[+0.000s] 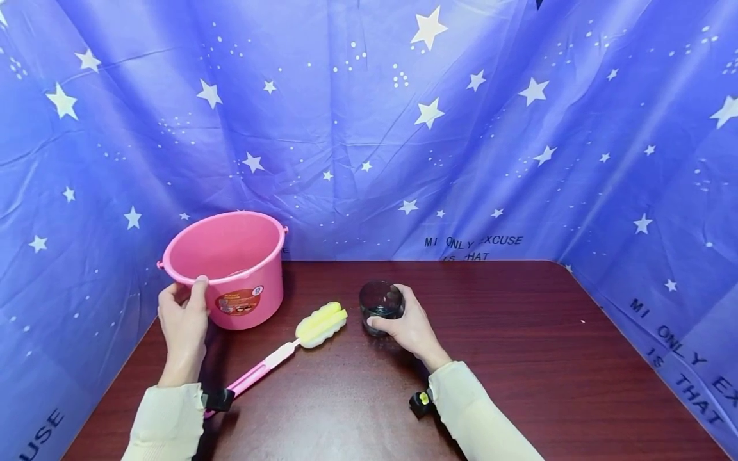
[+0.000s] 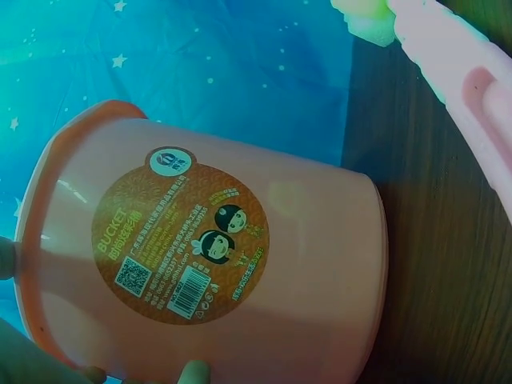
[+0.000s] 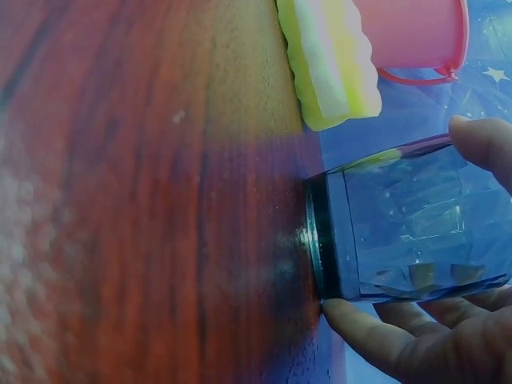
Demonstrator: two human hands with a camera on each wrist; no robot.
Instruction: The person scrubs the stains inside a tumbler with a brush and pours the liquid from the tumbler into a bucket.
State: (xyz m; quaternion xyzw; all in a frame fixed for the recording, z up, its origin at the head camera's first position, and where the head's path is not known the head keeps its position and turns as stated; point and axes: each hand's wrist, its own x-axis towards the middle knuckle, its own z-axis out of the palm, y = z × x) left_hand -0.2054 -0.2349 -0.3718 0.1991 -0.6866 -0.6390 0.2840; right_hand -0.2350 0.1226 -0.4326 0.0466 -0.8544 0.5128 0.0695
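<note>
A pink bucket (image 1: pixel 271 301) with a round orange label stands upright at the left of the table. My left hand (image 1: pixel 183 320) grips it at the near left of its rim, the thumb on the rim; the other fingers are partly hidden. The left wrist view shows a fingertip (image 2: pixel 194 373) against the bucket wall (image 2: pixel 320 264), below the label. My right hand (image 1: pixel 410 323) holds a dark, see-through glass (image 1: pixel 375 307), thumb on one side and fingers round the other. The right wrist view has the faceted glass (image 3: pixel 400 224) upright, its base right at the tabletop.
Between the hands lies a bottle brush (image 1: pixel 319 325) with a yellow and white sponge head and a pink handle, its end partly behind the left wrist. The brown table (image 1: pixel 507 358) is bordered by a blue star-print cloth (image 1: pixel 346 128) at the back and sides.
</note>
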